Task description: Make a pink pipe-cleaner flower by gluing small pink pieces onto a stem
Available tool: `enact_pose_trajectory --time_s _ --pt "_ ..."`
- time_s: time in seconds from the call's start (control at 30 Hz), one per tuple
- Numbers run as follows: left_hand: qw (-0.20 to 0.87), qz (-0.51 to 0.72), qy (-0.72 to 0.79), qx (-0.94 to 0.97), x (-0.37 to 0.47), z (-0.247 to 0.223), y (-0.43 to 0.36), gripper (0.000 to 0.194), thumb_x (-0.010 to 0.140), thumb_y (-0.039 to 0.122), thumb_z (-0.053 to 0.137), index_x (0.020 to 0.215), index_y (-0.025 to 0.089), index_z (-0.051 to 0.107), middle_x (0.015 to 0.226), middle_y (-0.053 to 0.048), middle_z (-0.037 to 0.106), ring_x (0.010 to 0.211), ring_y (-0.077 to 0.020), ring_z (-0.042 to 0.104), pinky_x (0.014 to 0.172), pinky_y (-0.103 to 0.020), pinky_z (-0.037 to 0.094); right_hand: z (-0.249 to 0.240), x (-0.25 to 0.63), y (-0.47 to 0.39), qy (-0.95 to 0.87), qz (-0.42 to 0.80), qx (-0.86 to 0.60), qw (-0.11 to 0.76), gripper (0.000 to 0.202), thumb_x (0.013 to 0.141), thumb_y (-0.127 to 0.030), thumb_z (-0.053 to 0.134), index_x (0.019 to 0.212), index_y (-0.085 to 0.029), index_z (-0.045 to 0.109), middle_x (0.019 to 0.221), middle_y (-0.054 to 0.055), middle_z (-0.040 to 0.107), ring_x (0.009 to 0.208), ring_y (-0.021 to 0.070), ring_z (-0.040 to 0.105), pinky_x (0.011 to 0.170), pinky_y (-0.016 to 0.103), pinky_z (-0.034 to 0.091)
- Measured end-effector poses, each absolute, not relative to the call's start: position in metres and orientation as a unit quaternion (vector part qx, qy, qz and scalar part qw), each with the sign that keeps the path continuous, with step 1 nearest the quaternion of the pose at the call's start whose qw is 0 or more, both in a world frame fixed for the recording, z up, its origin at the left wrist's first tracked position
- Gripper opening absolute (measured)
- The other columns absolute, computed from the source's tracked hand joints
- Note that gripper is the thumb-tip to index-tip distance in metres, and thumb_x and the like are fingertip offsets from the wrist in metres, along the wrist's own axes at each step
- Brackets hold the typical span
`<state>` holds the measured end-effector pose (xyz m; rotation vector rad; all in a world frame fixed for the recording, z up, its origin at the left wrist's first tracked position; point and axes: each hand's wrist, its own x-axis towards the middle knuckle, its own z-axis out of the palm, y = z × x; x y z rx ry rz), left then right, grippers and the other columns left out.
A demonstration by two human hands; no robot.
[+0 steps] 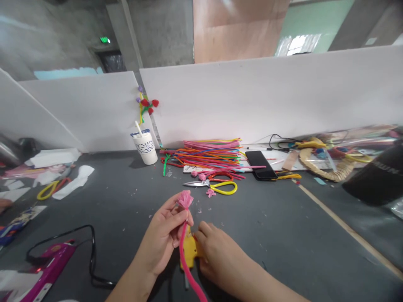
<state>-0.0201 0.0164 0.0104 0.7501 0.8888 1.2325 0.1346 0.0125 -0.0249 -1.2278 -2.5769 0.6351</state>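
My left hand (163, 233) pinches a pink pipe cleaner (185, 260) just below a fluffy light pink tuft (185, 199) at its top end. The rest of the stem curves down toward the bottom edge. Close on the right, my right hand (215, 251) is wrapped round a yellow glue gun (189, 251), whose nozzle end points up near the stem under my left fingers. Part of the gun is hidden behind the stem and my right fingers.
Scissors (223, 187) with red and yellow handles lie ahead, before a pile of colourful pipe cleaners (214, 155) and a phone (260, 164). A white cup (146, 149) stands left of them. A magenta power strip (52, 270) with a black cable lies lower left; a dark container (376, 178) is right.
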Motion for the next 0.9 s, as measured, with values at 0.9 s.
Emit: enact_pose_trajectory --time_s 0.9 --pt "0.635 0.577 0.404 0.316 -0.026 0.014 0.022 0.025 0.076 0.019 0.074 0.100 0.015 0.070 0.061 0.003 0.063 0.041 -0.0025 0.043 0.040 -0.011 0.034 -0.022 0.177 0.014 -0.697 0.372 -0.450 0.417 0.029 0.084 -0.048 0.064 0.102 -0.026 0.072 0.106 0.010 0.073 0.098 0.0298 0.069 0.079 0.040 0.059"
